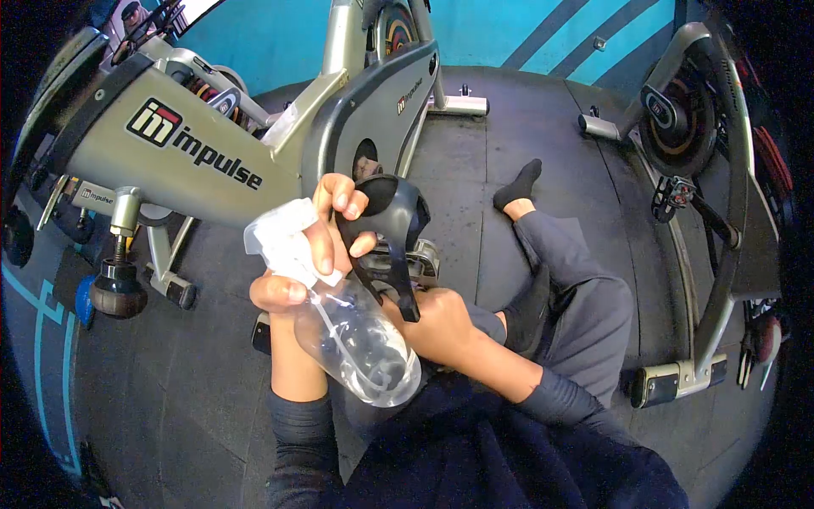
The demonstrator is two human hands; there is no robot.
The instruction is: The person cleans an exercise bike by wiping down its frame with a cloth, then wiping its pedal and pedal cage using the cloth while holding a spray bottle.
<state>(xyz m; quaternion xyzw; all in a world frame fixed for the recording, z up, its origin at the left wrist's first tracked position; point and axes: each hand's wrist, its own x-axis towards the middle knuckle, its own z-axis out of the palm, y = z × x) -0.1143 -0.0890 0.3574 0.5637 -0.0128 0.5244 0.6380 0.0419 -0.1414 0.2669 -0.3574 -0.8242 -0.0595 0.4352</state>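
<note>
A clear spray bottle (360,343) with a white spray head (280,233) is tilted in front of me. My left hand (322,246) is closed around its neck, thumb on the near side. The upper fingers of that hand reach up to a black bike pedal with a toe cage (398,216) and appear to touch it. My right hand (437,327) is closed at the lower end of the pedal, its fingertips partly hidden behind the pedal and bottle. Some clear liquid seems to be in the bottle, with a thin tube running down inside.
The grey exercise bike (203,153) marked "impulse" stands close at the left, its round black foot (119,288) below. A second bike (678,386) is at the right. My legs (585,314) stretch over the black mat floor (441,161). A turquoise wall (475,34) is behind.
</note>
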